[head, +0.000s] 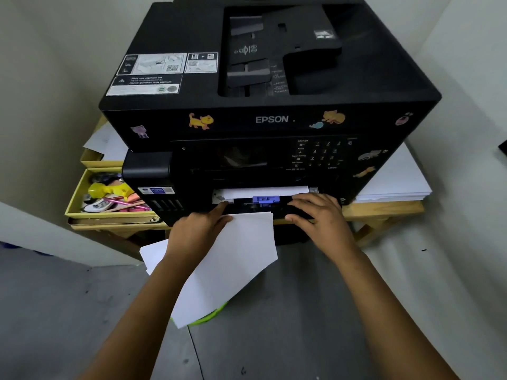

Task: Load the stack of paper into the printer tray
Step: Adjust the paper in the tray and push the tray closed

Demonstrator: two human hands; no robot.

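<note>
Both hands are at the near front of the printer. Left hand lies over a stack of paper, gripping its far left corner, index finger stretched to the tray opening; the sheets slope down toward the near side, outside the tray. Right hand rests palm down with fingers curled over the tray's front edge, grasping nothing loose.

A black Epson printer with cat stickers fills the far middle, standing on a wooden table. More white paper is piled at its right. A yellow box of pens sits at its left. In the printer tray, white sheets lie behind a small blue paper guide.
</note>
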